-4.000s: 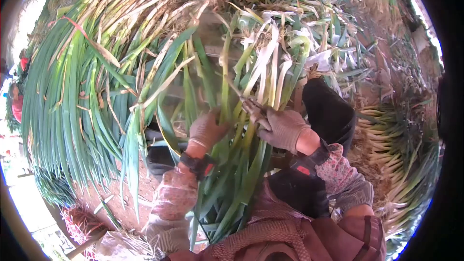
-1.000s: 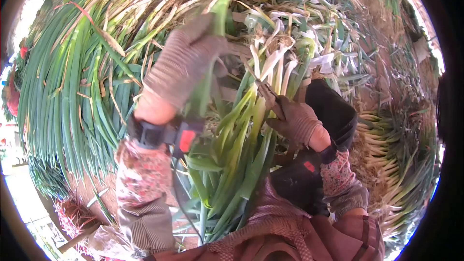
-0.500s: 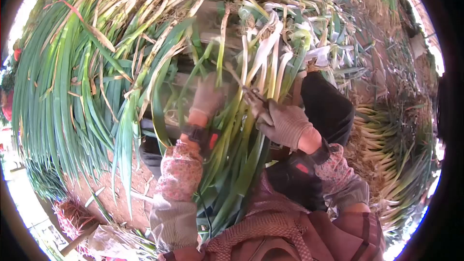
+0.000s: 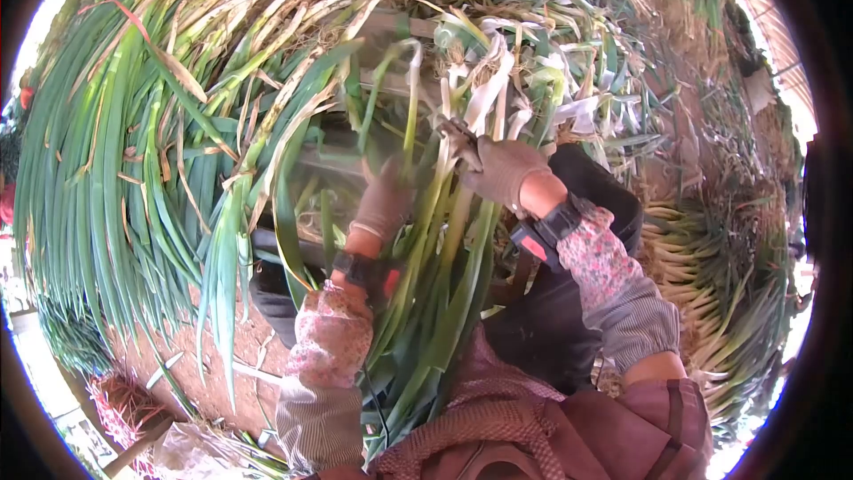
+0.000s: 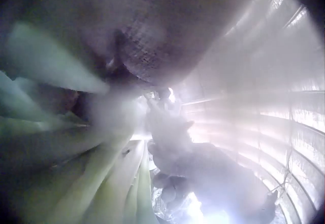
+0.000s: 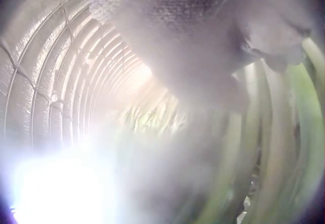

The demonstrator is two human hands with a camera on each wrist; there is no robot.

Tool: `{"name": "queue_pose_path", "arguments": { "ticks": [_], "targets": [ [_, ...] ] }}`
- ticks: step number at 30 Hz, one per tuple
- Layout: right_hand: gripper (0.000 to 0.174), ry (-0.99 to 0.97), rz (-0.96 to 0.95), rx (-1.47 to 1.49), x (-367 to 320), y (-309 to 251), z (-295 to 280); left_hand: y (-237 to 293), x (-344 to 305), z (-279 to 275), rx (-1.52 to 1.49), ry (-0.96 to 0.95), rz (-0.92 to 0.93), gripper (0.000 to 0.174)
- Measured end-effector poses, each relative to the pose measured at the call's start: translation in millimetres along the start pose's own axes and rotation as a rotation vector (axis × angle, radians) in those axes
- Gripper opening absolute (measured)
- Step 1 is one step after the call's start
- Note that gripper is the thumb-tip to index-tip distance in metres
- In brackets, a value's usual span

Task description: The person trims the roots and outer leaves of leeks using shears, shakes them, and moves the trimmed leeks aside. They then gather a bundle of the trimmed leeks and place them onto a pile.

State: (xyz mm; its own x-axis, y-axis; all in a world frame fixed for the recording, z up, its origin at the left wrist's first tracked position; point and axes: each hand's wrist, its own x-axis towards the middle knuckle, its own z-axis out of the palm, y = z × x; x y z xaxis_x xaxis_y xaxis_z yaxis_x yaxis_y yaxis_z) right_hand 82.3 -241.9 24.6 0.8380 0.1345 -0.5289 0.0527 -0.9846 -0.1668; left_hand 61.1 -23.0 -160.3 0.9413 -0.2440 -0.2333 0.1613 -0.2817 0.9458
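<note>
In the head view, my left hand (image 4: 386, 202), in a knitted glove and blurred, grips a green onion (image 4: 410, 120) whose pale root end points away from me. My gloved right hand (image 4: 506, 173) curls round a slim dark metal tool (image 4: 458, 138), just right of that stalk. Its tip lies near the white stalk ends. Under and between both hands lie several more green onions (image 4: 455, 249), white ends forward and leaves towards my body. Glove fabric and stalks fill the left wrist view (image 5: 117, 178), which is hazy. Haze also veils the right wrist view, where stalks (image 6: 274, 132) run below the glove.
A large heap of unpeeled green onions (image 4: 107, 169) spreads along the left, roots away from me. Stripped leaves and skins (image 4: 595, 80) litter the back right. More green onions (image 4: 702, 302) lie in a row at the right. Pink-red twine (image 4: 120, 409) sits bottom left.
My left hand swung up and forward with a stalk one second ago, then came back down and now holds another. My right hand has moved forward with the tool, towards the white ends.
</note>
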Motion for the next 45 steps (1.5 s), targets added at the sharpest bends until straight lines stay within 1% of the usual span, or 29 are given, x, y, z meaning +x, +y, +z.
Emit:
{"name": "queue_pose_path", "arguments": {
  "ticks": [4,6,8,9,11,12,13,15,16,17,18,20,22,24,25,27,28,29,30,32,33,35,36,37,39,40,41,44,45],
  "targets": [
    [0.049,-0.042,0.047,0.026,16.5,3.8,-10.8,3.9,-1.3,-3.2,0.027,0.004,0.024,0.065],
    [0.050,-0.036,0.026,0.043,3.9,7.2,-3.3,13.5,-0.1,-8.3,0.053,0.009,0.035,0.063],
    [0.050,0.008,-0.018,0.004,-8.0,10.2,11.1,44.1,0.7,-22.1,0.279,0.025,0.265,0.059],
    [0.051,0.032,-0.054,0.051,-17.6,11.7,12.3,68.5,1.3,-39.6,0.494,0.041,0.484,0.057],
    [0.050,0.021,-0.052,0.078,-30.1,11.5,10.3,139.6,-16.0,-68.6,0.375,-0.021,0.377,0.053],
    [0.049,0.022,-0.049,0.092,-35.1,12.9,9.7,189.3,-29.6,-82.0,0.040,-0.095,0.052,0.050],
    [0.049,0.056,-0.052,0.102,-40.4,15.2,11.3,216.4,-36.5,-88.9,-0.291,-0.167,-0.273,0.048],
    [0.050,0.122,-0.059,0.119,-51.8,19.0,15.2,224.7,-41.4,-92.6,-0.118,-0.182,-0.280,0.048],
    [0.049,0.111,-0.059,0.122,-57.0,20.0,15.3,226.3,-44.7,-96.8,-0.032,-0.189,-0.281,0.047],
    [0.048,0.100,-0.059,0.126,-62.3,20.6,14.7,168.2,-34.6,-92.8,0.335,-0.231,0.191,0.052],
    [0.048,0.091,-0.061,0.128,-66.0,20.5,14.8,111.2,-24.8,-88.7,0.719,-0.063,0.662,0.057],
    [0.047,0.070,-0.077,0.143,-70.6,18.1,18.1,69.6,-45.2,-50.1,0.766,0.030,0.537,0.063],
    [0.046,0.037,-0.076,0.142,-68.8,16.1,19.4,77.4,-64.3,-21.1,0.668,-0.027,0.018,0.068],
    [0.047,-0.012,-0.061,0.126,-60.2,15.6,19.1,97.9,-79.6,-10.1,0.786,-0.054,-0.187,0.074],
    [0.048,-0.017,-0.058,0.124,-52.7,15.0,18.0,95.8,-81.9,-7.9,0.830,-0.026,-0.141,0.072],
    [0.049,-0.025,-0.057,0.123,-33.4,11.6,13.2,99.9,-84.3,-9.5,0.849,-0.045,-0.165,0.073],
    [0.050,-0.025,-0.056,0.090,-23.3,8.6,9.2,104.6,-85.6,-9.5,0.858,-0.052,-0.179,0.073],
    [0.051,-0.024,-0.056,0.057,-12.9,5.2,4.8,112.2,-83.9,-2.8,0.903,-0.107,-0.237,0.075],
    [0.051,-0.024,-0.057,0.024,-3.2,1.1,0.6,112.8,-85.4,-2.9,0.919,-0.111,-0.231,0.075],
    [0.054,0.043,-0.054,0.008,15.7,1.5,0.3,112.0,-89.5,-5.0,0.949,-0.123,-0.217,0.075],
    [0.055,0.051,-0.062,0.006,22.1,1.4,2.0,119.3,-92.2,-5.8,0.974,-0.162,-0.252,0.074],
    [0.057,0.059,-0.052,0.018,32.0,0.9,4.4,115.3,-99.8,-5.0,1.014,-0.124,-0.213,0.073],
    [0.057,0.060,-0.033,0.030,30.9,-1.9,-0.5,114.3,-103.0,-4.1,1.031,-0.108,-0.190,0.072],
    [0.057,0.061,-0.010,0.044,29.1,-3.2,-2.1,114.1,-105.2,-3.1,1.029,-0.141,-0.210,0.072],
    [0.057,-0.007,-0.012,0.050,26.0,-4.1,-3.4,119.3,-107.4,-1.6,1.030,-0.207,-0.237,0.071],
    [0.056,-0.040,-0.014,0.052,23.5,-6.5,-5.7,123.0,-108.6,-1.1,1.032,-0.199,-0.232,0.070],
    [0.048,0.036,-0.033,0.015,15.2,-9.4,-5.8,126.9,-110.0,-0.3,1.034,-0.189,-0.226,0.069],
    [0.049,0.047,0.032,0.012,14.3,-7.3,-10.4,121.0,-115.6,5.4,1.071,-0.193,-0.156,0.066],
    [0.050,0.023,-0.007,0.007,12.3,-8.1,-11.9,119.8,-116.0,4.7,1.094,-0.192,-0.122,0.065]
  ]
}}
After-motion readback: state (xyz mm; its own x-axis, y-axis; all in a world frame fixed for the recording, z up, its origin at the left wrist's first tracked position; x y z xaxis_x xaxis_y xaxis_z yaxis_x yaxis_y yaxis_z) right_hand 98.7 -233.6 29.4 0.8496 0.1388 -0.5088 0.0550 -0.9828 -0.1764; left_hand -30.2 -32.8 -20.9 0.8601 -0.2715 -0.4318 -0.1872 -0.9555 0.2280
